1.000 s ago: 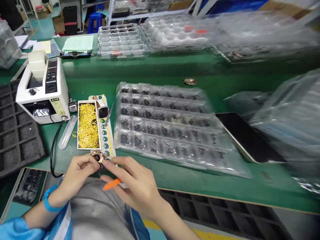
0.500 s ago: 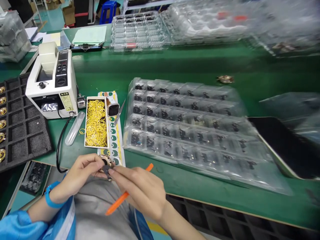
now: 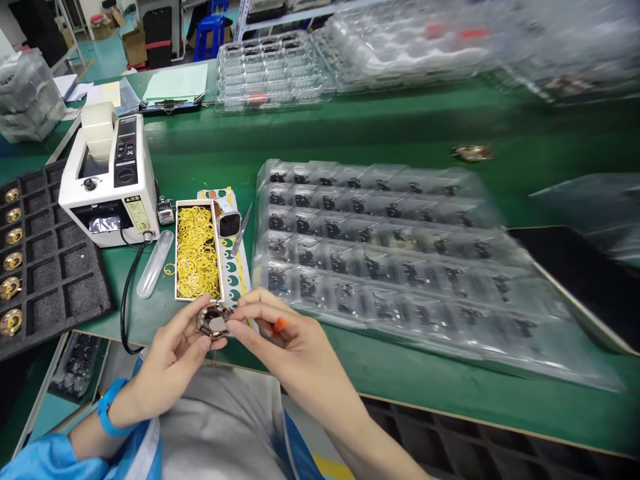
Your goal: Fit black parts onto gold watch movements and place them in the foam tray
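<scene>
A green workbench [image 3: 400, 133] runs across a factory floor. At its near edge the left hand [image 3: 167, 363] pinches a small round coppery part [image 3: 213, 321], and the right hand [image 3: 285, 347] pinches it from the other side with an orange tool [image 3: 279, 325] tucked in the palm. Just beyond, a white box [image 3: 197, 251] is full of yellow rings. A clear blister tray [image 3: 390, 253] holds rows of dark parts; the black foam tray [image 3: 45, 267] holds gold discs along its left column.
</scene>
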Demonstrator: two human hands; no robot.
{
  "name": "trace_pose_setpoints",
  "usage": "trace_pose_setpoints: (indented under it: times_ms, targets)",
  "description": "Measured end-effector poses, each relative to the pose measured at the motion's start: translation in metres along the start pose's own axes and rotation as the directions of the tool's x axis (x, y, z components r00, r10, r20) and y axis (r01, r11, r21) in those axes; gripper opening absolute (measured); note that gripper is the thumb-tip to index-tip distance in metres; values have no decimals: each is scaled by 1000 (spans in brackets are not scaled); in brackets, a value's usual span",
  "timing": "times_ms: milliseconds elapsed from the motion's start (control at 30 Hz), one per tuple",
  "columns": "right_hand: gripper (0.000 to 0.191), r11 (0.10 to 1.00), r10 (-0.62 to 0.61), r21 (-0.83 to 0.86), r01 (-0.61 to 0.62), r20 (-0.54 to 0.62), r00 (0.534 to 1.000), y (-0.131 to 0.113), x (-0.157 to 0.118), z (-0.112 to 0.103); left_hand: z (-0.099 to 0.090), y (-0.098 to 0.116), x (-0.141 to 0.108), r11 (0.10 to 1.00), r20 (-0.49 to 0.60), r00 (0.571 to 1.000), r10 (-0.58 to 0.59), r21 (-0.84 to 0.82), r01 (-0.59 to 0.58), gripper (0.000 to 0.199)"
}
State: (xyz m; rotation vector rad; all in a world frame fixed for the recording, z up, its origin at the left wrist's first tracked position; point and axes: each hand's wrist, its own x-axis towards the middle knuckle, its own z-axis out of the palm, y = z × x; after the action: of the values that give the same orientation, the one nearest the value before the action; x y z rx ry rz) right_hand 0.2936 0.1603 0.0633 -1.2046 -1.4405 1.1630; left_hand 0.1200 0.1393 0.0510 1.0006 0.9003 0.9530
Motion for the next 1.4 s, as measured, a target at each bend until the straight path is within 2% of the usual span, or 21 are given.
trace_pose_setpoints:
  times_ms: [133, 333, 533, 733, 900, 1067, 1300, 1400]
  targets:
    - [16, 997, -29, -65, 35, 79, 996, -9, 10, -5, 0, 3, 0, 1000, 4, 1000, 28, 11, -28, 49]
    - [16, 994, -38, -94, 55, 173, 984, -20, 20, -13, -2, -3, 0, 998, -47, 998, 49, 40, -47, 49]
    - [19, 989, -39, -132, 69, 214, 976, -25, 25, -13, -1, -1, 0, 995, -14, 995, 96, 8, -96, 44]
    - [20, 984, -44, -164, 72, 168, 985, -24, 24, -8, -1, -3, 0, 993, -23, 993, 120, -15, -120, 43]
    - [20, 971, -81, -219, 97, 80, 993, -22, 20, -1, 2, -8, 0, 991, -73, 990, 124, -44, -127, 43]
    - [19, 963, -126, -236, 133, 48, 991, -17, 19, 4, 3, -11, 2, 992, -128, 985, 113, -42, -120, 42]
    - [17, 930, -189, -312, 193, 42, 981, -15, 16, 8, 10, -1, 9, 995, -196, 978, 73, -49, -85, 41]
    - [15, 896, -267, -358, 264, 43, 963, -12, 14, 11, 15, 4, 14, 997, -252, 967, 45, -52, -61, 43]
